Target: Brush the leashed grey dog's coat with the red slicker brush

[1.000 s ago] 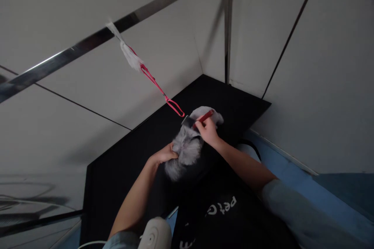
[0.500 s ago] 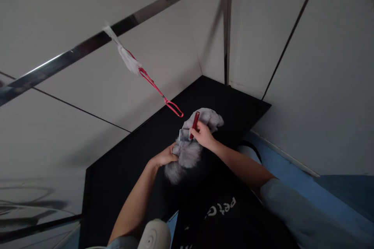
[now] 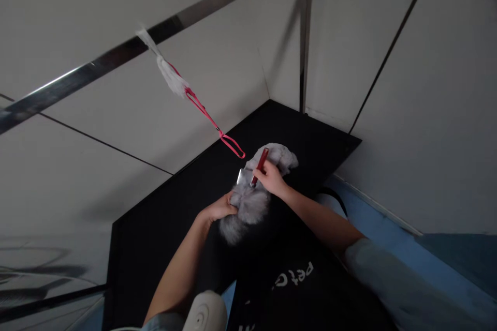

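Observation:
A small, fluffy grey-white animal (image 3: 253,206) lies on the black grooming table (image 3: 166,227); its head and kind cannot be made out. My right hand (image 3: 271,178) is closed around the red handle of a slicker brush (image 3: 259,166). The brush's flat silvery head rests against the fur at the middle of the body. At the near left side of the animal, my left hand (image 3: 222,208) grips its fur, with the thumb on top and the other fingers partly hidden under the coat.
A pink loop leash (image 3: 232,144) hangs from a white cloth strip (image 3: 171,77) tied to a metal rail (image 3: 116,57), ending just above the table near the animal. Pale walls border the table's far sides. A white rounded device (image 3: 205,313) sits at the bottom edge.
The brush has tilted slightly in my right hand, so its head catches more light and lifts a little at its left edge. My left hand keeps its place on the fur.

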Tool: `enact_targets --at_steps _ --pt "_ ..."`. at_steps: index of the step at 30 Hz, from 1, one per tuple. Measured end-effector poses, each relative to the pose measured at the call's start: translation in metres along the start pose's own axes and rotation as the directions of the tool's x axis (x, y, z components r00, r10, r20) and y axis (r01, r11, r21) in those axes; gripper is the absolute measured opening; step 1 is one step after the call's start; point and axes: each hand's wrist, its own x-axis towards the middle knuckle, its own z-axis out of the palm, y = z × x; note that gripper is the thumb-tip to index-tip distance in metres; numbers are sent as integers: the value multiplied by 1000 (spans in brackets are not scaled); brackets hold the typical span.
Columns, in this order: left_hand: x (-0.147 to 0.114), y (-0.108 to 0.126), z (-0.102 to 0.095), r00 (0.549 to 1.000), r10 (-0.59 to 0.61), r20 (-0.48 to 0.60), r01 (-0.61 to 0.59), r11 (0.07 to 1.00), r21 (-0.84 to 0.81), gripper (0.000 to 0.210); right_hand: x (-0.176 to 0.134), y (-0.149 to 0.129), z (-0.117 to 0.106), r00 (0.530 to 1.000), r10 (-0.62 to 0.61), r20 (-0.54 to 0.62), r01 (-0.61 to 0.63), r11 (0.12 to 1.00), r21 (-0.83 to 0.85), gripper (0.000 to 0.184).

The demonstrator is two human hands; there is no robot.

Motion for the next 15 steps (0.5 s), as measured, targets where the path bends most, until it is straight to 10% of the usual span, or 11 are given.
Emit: enact_targets --at_steps 4,9,15 --pt "1 -2 -1 1000 -28 10 28 999 16 59 -2 -5 -6 952 -179 -248 162 983 -87 10" --pt "3 -5 -1 1000 4 18 -4 1000 0 59 -7 0 1 998 -36 54 35 999 12 13" --pt "5 -5 -2 999 34 39 -33 999 -14 63 -4 -1 -5 954 -199 -225 184 979 -85 10"
